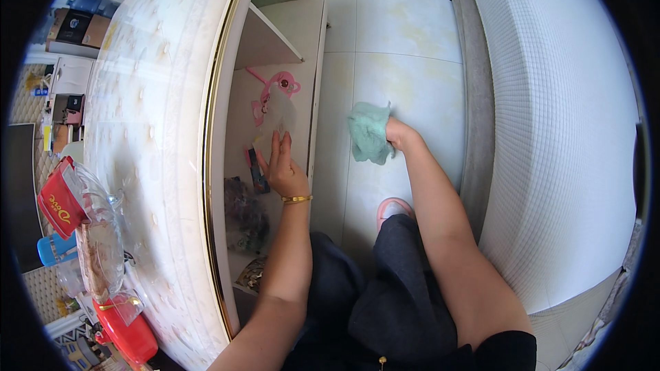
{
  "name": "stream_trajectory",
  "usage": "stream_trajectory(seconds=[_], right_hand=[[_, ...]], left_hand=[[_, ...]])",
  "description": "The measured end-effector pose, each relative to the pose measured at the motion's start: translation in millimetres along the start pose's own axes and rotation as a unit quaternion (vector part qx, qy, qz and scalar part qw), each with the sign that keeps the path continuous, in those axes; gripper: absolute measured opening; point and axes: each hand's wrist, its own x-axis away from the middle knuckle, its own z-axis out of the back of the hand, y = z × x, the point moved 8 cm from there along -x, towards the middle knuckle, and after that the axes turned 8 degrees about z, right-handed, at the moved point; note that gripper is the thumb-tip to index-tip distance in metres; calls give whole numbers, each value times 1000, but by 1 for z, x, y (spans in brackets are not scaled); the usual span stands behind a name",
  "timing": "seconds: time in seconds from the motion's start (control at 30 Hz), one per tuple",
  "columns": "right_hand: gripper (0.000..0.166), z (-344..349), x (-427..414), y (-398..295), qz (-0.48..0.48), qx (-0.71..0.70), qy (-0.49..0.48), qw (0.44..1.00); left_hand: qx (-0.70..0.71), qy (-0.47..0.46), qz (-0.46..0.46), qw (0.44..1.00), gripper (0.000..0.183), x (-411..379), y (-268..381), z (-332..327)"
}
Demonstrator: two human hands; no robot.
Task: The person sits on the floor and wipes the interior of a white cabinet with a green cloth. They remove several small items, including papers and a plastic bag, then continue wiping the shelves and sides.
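Note:
My left hand (290, 174), with a gold bracelet on its wrist, reaches over the shelf (304, 77) of a cabinet or table. Its fingers are extended, the thumb apart from them. A whitish translucent piece, perhaps thin plastic (281, 108), lies at the fingertips; contact is unclear. Just beyond is a pink plastic toy-like item (281, 85). A dark narrow box (258, 172) sits beside my thumb, and a blurred clear bag with dark contents (245, 214) is nearer me. Above the tiled floor, my right hand (398, 134) grips a crumpled green cloth (369, 133), which hides its fingers.
The gold-edged tabletop (149, 129) overhangs at left, bearing a red bag (63, 198), clear plastic packaging (103, 247) and a red container (126, 327). An upright divider (268, 38) crosses the shelf. A white textured upholstered piece (546, 129) borders the tiled floor (407, 77) at right.

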Motion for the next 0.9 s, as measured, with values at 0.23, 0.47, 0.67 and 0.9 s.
stream_trajectory(seconds=[0.23,0.47,0.67,0.9], right_hand=[[32,-30,-6,13,-21,-85,-56,995],[44,109,-17,62,-47,518,225,824],[57,-57,-11,-30,28,-46,115,992],[43,-76,-22,27,29,-13,73,997]], left_hand=[[-28,1,-3,1000,42,-1,-16,8],[-14,-68,-2,998,46,11,1,-22],[-81,-100,-8,992,48,15,-15,-12],[-61,-325,28,943,49,50,-2,-42]])
